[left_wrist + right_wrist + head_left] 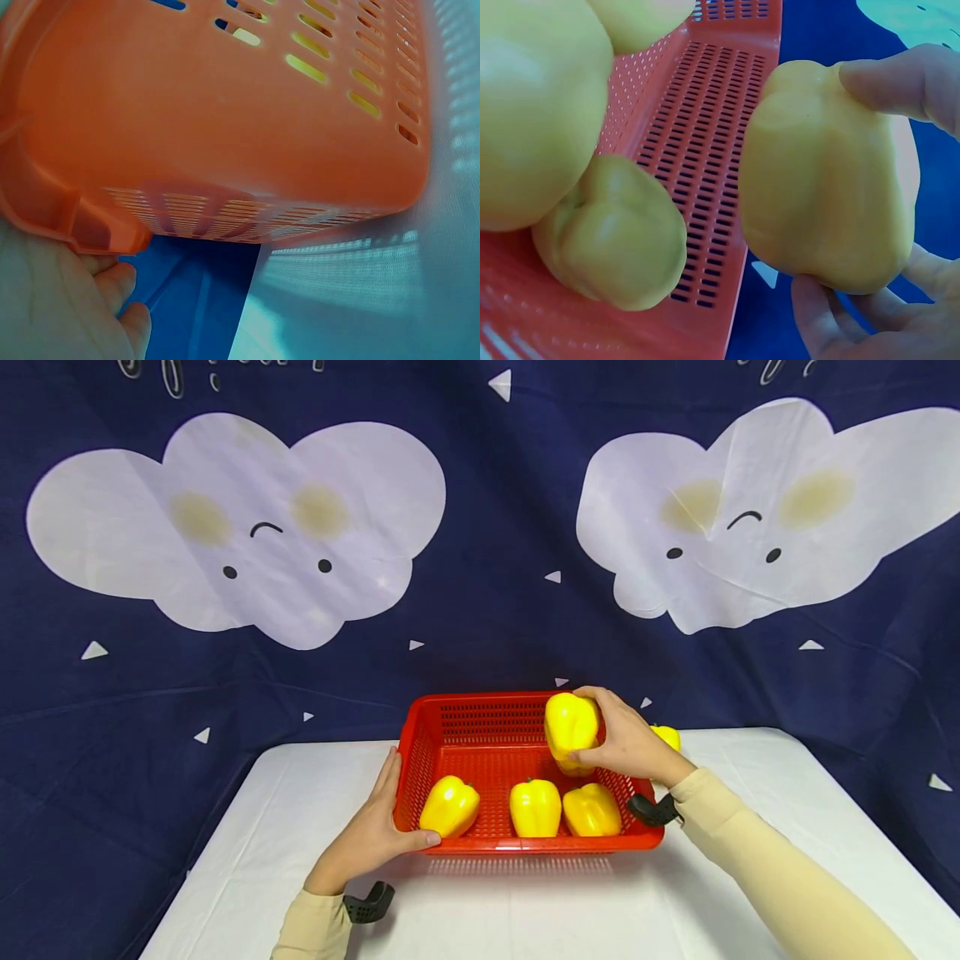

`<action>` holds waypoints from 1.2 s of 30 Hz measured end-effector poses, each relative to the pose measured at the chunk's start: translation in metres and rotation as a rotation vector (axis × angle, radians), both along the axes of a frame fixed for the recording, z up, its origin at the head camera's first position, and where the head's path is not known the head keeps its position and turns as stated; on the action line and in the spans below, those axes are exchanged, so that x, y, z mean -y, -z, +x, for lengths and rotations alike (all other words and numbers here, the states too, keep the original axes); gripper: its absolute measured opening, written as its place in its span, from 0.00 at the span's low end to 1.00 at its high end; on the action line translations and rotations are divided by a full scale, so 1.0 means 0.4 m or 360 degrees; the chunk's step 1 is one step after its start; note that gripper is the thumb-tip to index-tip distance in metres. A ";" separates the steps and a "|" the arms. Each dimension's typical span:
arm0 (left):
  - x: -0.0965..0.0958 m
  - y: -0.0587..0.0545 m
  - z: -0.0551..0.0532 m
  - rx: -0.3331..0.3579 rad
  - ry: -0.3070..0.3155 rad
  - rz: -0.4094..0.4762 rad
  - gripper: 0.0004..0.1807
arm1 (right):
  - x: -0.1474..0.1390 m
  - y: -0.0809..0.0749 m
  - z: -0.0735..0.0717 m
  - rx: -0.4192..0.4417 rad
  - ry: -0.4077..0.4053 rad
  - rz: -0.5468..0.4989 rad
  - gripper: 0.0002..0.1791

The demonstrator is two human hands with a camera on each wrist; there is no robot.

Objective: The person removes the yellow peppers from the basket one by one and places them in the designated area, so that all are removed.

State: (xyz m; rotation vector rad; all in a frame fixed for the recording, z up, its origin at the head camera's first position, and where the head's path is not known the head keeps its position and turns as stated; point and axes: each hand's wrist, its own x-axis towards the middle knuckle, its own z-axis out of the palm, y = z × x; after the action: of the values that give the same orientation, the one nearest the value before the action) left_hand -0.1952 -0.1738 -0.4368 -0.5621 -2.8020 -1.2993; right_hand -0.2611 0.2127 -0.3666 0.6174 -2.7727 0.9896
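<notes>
Head view: the red slotted basket (pixel 525 845) stands on a white tablecloth (pixel 555 910). Left hand (pixel 375 827) holds its near left corner, thumb over the rim, fingers along the outside. Right hand (pixel 630 739) grips a yellow bell pepper (pixel 567 722) above the basket's far right part; yellow shows just beneath, maybe another pepper. Three resting bell peppers (pixel 535 810) line the basket's near wall; an outlying bell pepper (pixel 667 737) sits beyond its right end. Best handled slowly, clear of the basket's rim and the yellow below. Left wrist view: fingers tuck under the basket's rim, thumb hidden; a light, steady hold should do, without tipping the corner. Right wrist view: thumb and fingers, spread wide, clasp the pepper from opposite sides. Glossy skin may slip, so even pressure seems wise, loosening only once the basket supports it.
</notes>
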 end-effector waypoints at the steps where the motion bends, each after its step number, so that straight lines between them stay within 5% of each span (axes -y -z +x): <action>1: 0.000 0.000 0.000 0.0005 0.0000 -0.0001 0.72 | -0.004 0.000 0.002 -0.0004 0.0007 -0.0003 0.49; 36: -0.001 -0.001 0.001 0.0034 -0.0001 0.0014 0.72 | -0.170 0.004 0.043 -0.0071 0.0029 -0.0149 0.48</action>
State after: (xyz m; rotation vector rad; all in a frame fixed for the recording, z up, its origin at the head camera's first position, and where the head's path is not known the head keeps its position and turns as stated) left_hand -0.1949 -0.1733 -0.4364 -0.5500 -2.8120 -1.3247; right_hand -0.2439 0.2808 -0.3683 0.5920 -2.6712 1.0815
